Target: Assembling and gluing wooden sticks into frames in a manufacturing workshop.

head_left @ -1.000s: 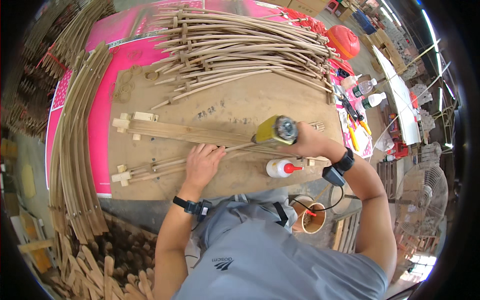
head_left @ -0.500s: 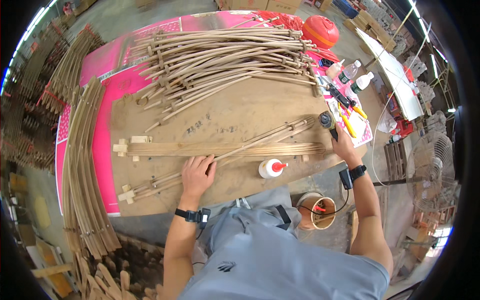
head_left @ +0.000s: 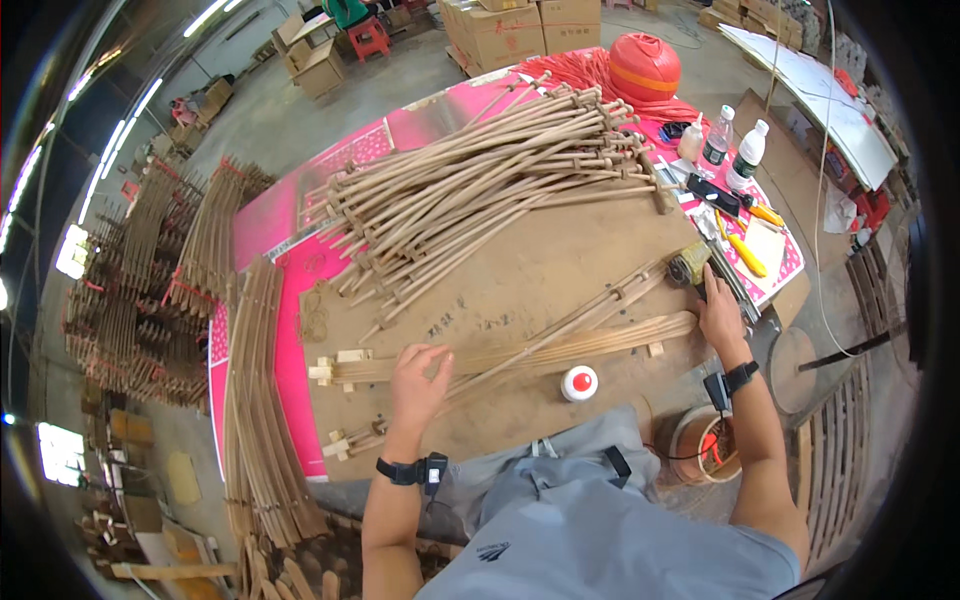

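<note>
My left hand (head_left: 418,384) hovers over the near side of the board, thumb and fingers apart, with nothing visible in it. Under and beside it lie a bundle of long flat wooden slats (head_left: 560,345) and a thin frame of wooden rods (head_left: 560,322) crossing them at a slant. My right hand (head_left: 720,312) is closed round the handle of a mallet-like tool, whose thick dark head (head_left: 688,266) is by the rods' far right end. Between the hands, nearer me, stands a white glue bottle (head_left: 579,384) with a red tip.
A big heap of wooden rods (head_left: 490,170) covers the table's far side. Curved slats (head_left: 255,400) hang over the left edge. At the right are plastic bottles (head_left: 748,155), yellow-handled tools (head_left: 748,256) and a red ball of twine (head_left: 645,68). A bucket (head_left: 690,445) stands below the front edge.
My left hand has lifted off the rods, and its fingers have spread. My right hand still grips the mallet-like tool by the rods' right end. The view has shifted and tilted.
</note>
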The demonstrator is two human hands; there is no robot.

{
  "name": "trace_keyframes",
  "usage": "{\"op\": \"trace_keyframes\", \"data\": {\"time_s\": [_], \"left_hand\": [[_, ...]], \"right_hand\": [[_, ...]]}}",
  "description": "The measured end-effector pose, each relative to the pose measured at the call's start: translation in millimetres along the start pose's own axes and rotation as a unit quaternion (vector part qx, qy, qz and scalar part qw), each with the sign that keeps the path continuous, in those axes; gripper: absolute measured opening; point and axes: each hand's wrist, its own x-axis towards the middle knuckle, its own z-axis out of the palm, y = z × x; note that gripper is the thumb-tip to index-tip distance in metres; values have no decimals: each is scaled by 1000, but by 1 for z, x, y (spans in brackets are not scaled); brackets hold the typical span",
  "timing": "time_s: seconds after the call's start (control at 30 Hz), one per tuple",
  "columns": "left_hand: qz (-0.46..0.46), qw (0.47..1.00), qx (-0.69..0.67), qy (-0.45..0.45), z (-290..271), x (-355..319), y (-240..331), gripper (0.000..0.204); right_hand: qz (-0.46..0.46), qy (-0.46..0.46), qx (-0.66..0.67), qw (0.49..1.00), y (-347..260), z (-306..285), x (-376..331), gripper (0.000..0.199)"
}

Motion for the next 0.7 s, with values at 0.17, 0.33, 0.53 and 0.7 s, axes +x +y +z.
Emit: {"op": "trace_keyframes", "data": {"time_s": [0.17, 0.33, 0.53, 0.7], "left_hand": [[68, 993, 85, 45, -20, 58, 6, 21], [138, 971, 168, 103, 8, 130, 13, 31], [196, 934, 272, 125, 54, 198, 8, 35], [203, 938, 268, 89, 75, 228, -6, 27]], "right_hand": [[-184, 143, 75, 970, -57, -3, -29, 51], [-253, -89, 281, 921, -113, 18, -89, 57], [-252, -143, 281, 915, -157, 41, -90, 73], [-251, -126, 280, 918, -157, 53, -89, 69]]}}
